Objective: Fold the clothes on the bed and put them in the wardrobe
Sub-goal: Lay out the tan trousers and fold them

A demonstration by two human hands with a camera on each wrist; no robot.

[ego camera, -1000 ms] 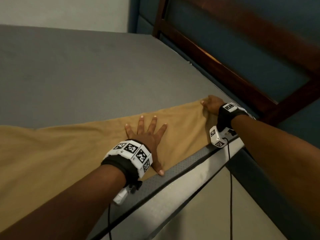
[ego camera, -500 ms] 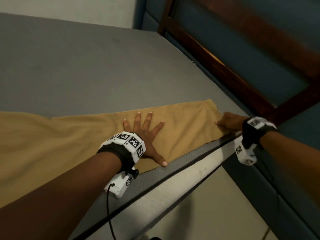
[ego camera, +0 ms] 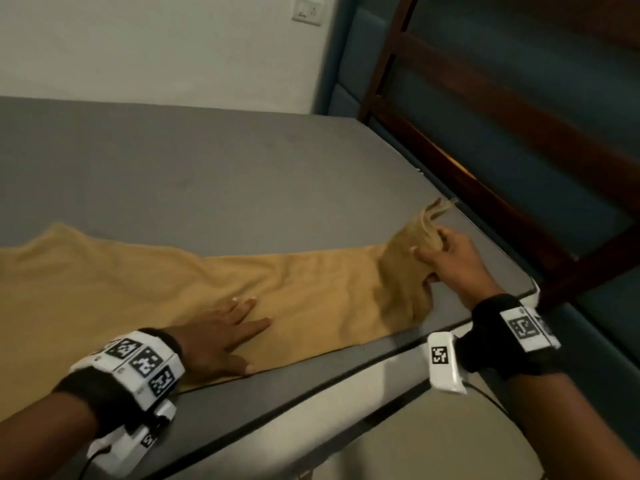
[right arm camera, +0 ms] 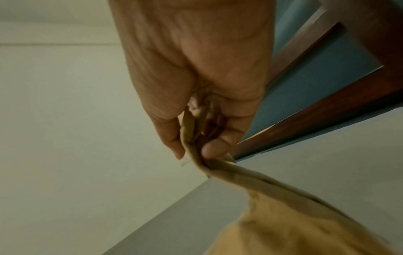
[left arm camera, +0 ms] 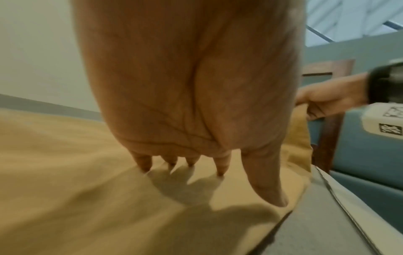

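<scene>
A: So, progress? Tan garment (ego camera: 214, 271) lies long across the bed (ego camera: 207, 168), near its front edge; folding looks barely begun, wardrobe not in view.

B: Left hand (ego camera: 221, 336) flat, fingers straight, pressing its middle. Right hand (ego camera: 450, 258) pinches the bunched end, raised off the mattress, probably to fold it over.

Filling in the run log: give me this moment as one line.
step: folding | left hand: flat on tan garment | right hand: pinches raised garment end | surface: grey mattress
</scene>
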